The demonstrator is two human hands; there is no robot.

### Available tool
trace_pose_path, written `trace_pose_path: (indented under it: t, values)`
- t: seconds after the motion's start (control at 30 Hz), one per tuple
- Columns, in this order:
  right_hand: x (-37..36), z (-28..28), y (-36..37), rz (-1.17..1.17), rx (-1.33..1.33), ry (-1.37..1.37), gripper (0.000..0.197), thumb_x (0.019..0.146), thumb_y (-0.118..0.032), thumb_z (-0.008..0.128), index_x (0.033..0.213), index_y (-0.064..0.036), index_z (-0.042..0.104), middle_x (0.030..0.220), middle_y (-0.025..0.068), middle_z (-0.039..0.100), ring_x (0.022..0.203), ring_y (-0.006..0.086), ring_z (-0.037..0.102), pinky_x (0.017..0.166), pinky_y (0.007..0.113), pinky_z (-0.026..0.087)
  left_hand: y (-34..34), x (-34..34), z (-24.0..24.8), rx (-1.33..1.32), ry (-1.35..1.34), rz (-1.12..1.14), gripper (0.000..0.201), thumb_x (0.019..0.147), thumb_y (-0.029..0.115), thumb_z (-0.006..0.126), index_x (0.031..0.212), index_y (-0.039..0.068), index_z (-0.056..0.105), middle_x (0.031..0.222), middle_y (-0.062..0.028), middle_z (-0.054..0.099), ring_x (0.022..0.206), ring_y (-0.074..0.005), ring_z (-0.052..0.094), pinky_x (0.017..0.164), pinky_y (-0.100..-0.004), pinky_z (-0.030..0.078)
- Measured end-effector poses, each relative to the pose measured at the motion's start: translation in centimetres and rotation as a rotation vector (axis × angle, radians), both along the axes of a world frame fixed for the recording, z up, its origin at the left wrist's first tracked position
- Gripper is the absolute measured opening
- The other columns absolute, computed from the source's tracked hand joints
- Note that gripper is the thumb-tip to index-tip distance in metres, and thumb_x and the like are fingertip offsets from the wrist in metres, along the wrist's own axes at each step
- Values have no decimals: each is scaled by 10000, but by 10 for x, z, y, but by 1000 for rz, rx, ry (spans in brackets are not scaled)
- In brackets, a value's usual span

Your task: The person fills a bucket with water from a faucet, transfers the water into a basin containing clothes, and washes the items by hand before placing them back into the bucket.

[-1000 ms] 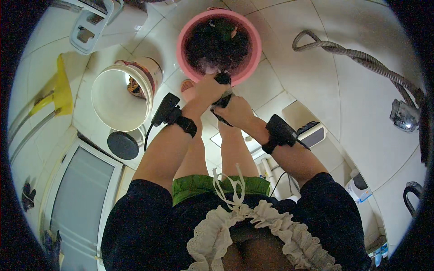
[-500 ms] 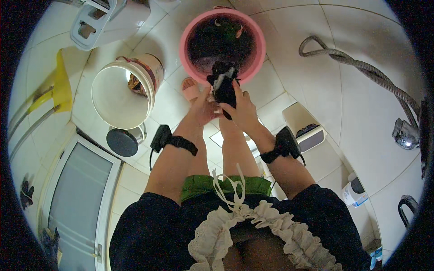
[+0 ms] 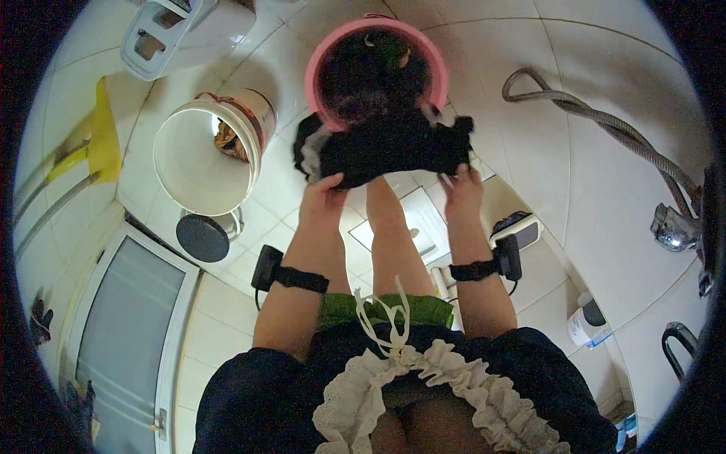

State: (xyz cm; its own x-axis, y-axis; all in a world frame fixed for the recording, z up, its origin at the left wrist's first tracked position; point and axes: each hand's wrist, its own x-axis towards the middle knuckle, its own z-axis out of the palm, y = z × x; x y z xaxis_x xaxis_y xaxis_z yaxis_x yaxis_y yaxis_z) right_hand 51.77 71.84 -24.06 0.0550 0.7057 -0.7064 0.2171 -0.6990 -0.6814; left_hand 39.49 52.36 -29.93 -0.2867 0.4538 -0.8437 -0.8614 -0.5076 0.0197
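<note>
head view, looking down at a tiled floor. both hands hold a dark wet garment (image 3: pixel 389 151) stretched out sideways between them, just on the near side of a pink basin (image 3: pixel 435 72) that holds more dark laundry. the left hand (image 3: pixel 324 198) is closed on the garment's left end, fingers curled over the cloth, where a pale patch of fabric shows. the right hand (image 3: pixel 463 189) grips the right end, fingers pressed together on the hem. each forearm carries a black wrist strap with a small black box: left strap (image 3: pixel 299 278), right strap (image 3: pixel 484 268). the garment's upper edge overlaps the basin's near rim; whether they touch cannot be told.

to the left of the basin stands a white bucket (image 3: pixel 203 163) with something brown inside; near it lies a round dark lid (image 3: pixel 203 237). a grey hose (image 3: pixel 597 121) curves along the right side toward a metal tap (image 3: pixel 671 227). a white bottle (image 3: pixel 586 324) stands at the near right.
</note>
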Motion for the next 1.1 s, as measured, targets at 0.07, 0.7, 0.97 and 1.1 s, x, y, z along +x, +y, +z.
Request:
trace_pose_path:
  t: [0.07,0.7,0.97,1.1]
  values:
    - [0,14,13,-88,31,94,234,830,-142,497,998,9,437,931,129,535,803,236,546,693,356,486,-8,-14,5,-7,8,84,395,709,-61,480,1100,-11,454,1095,-133,509,1035,-258,478,909,-379,383]
    - [-81,43,-144,1118,-113,165,294,792,-164,557,1016,18,501,864,80,545,777,139,514,712,254,419,-181,-114,204,-477,579,-17,506,759,213,473,1188,-32,366,1163,-177,453,1046,-316,466,909,-431,362]
    - [-155,-69,-21,1337,750,-276,271,731,-120,526,984,-22,522,973,175,536,949,324,494,826,395,382,-205,-119,116,-1053,694,-361,234,746,20,582,976,3,541,903,-56,581,802,-134,539,742,-262,419]
    - [-179,-154,61,1521,1080,-677,452,735,-179,552,1159,-80,428,1086,227,456,1008,392,438,847,459,361,-223,-83,34,-1099,606,-380,302,778,149,579,1029,3,498,966,-77,565,843,-162,541,721,-280,430]
